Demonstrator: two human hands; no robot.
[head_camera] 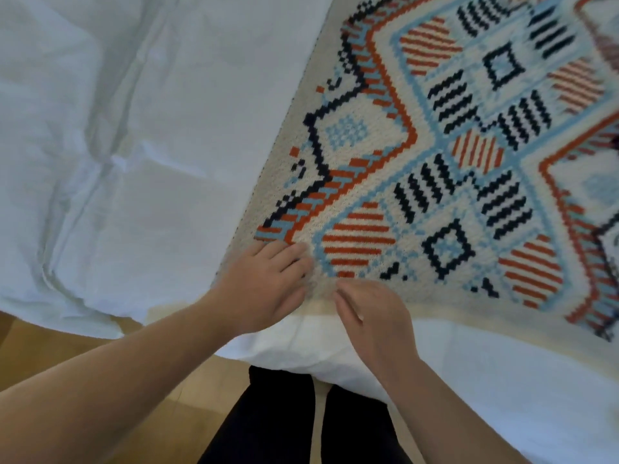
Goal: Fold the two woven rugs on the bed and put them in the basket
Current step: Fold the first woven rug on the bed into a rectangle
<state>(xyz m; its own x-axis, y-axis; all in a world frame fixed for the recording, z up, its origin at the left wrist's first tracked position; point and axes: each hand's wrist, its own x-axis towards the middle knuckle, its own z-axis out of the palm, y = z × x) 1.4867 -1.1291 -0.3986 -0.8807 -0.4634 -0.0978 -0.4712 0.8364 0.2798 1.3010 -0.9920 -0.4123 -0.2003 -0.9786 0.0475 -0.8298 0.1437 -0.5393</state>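
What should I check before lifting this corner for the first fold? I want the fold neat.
1. Patterned cream, orange, blue and navy woven rug lies flat on the white bed sheet: ok.
2. Left hand on the near corner: ok, fingers rest on it.
3. Right hand has a firm pinch on the edge: cannot tell, fingertips blurred.
4. Second rug located: cannot tell; only a strip shows at the top right.
5. Basket within reach: cannot tell, not in view.
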